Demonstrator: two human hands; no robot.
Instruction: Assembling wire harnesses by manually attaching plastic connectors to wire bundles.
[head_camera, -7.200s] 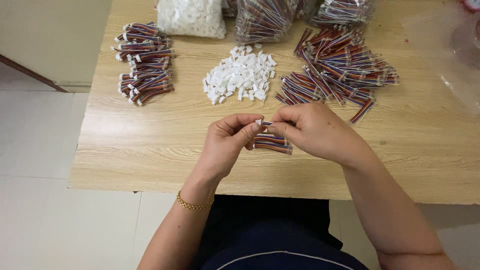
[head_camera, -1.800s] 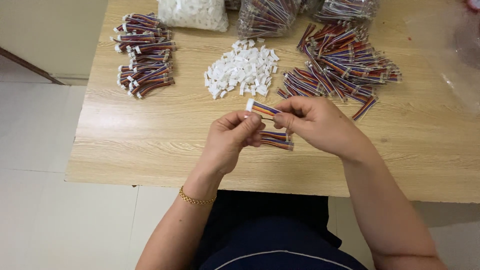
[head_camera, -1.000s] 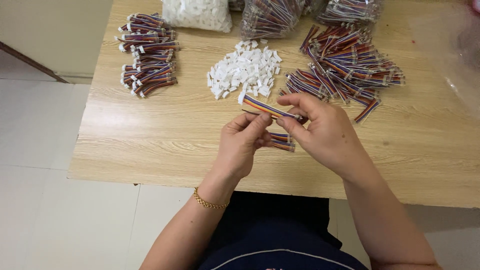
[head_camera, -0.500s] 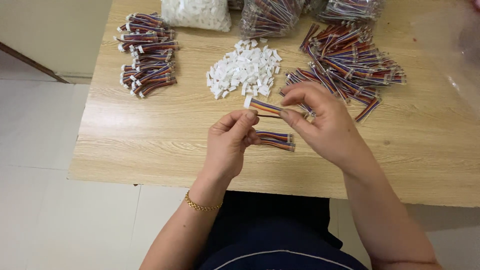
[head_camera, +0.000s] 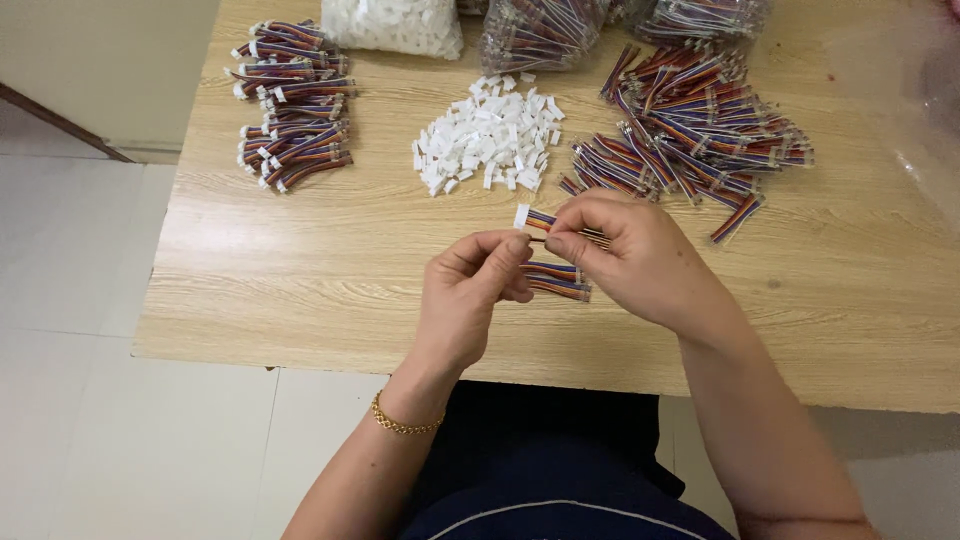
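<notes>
My right hand (head_camera: 640, 262) pinches a short multicoloured ribbon cable (head_camera: 543, 219) that carries a white plastic connector on its left end. My left hand (head_camera: 470, 295) is just left of it, thumb and forefinger closed at the cable below the connector. Under both hands a few more ribbon cables (head_camera: 556, 282) lie on the wooden table (head_camera: 300, 260). A heap of loose white connectors (head_camera: 490, 145) sits just beyond my hands.
A pile of cables with connectors (head_camera: 290, 105) lies at the far left. A larger pile of ribbon cables (head_camera: 690, 130) lies at the far right. Clear bags of cables (head_camera: 540, 30) and a bag of white connectors (head_camera: 395, 25) line the back edge. Tiled floor at left.
My hands have come closer together on the cable, and my left fingers have closed in next to the white connector. The cable has dropped slightly toward me.
</notes>
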